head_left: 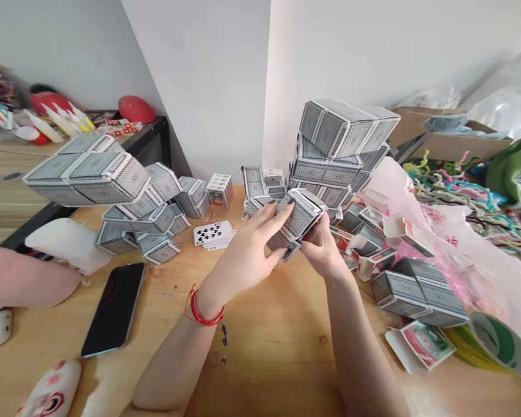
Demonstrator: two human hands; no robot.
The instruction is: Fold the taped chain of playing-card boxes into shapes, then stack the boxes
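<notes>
Left hand [249, 249] and right hand [325, 248] grasp the playing-card block [301, 215], right of the spade card [212, 233]. We judge it light, slick, stiff-faced but crushable; we'd grip opposite flat faces.

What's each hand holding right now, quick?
Left hand: holding a boxy, grey-and-white patterned card block, grip spread over its left side.
Right hand: holding the same block's right side, grip partly hidden.
</notes>
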